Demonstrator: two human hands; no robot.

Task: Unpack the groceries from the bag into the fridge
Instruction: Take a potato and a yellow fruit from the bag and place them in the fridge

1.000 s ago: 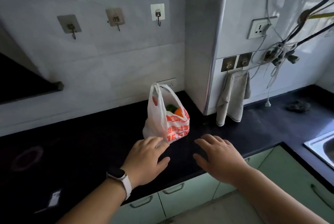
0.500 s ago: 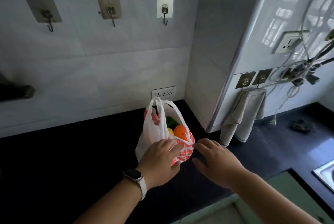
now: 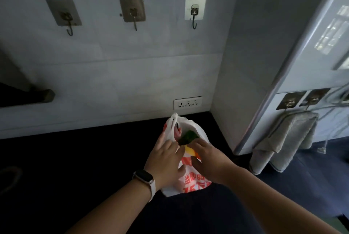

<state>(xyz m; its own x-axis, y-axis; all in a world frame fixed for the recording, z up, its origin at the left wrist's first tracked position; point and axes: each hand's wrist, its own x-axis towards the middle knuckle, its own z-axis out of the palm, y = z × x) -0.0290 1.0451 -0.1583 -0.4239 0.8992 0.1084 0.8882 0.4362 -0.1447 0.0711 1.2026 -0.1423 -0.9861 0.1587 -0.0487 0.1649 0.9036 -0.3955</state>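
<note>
Grocery bag (image 3: 190, 181) sits on the counter (image 3: 75, 158) right under the wall socket (image 3: 188, 102), with both hands at its mouth.

The left hand (image 3: 164, 160) lies flat against the bag's side below the socket, fingers straight, holding nothing. The right hand (image 3: 207, 160) reaches over the rim; I can't tell if it's pinching plastic or just touching. It's thin, floppy plastic, so it'll probably sag and slide. I'd hold the rim open and lift items out one by one. The green vegetable (image 3: 188, 136) and yellow fruit (image 3: 189, 151) on top look light, maybe bruisable.
</note>
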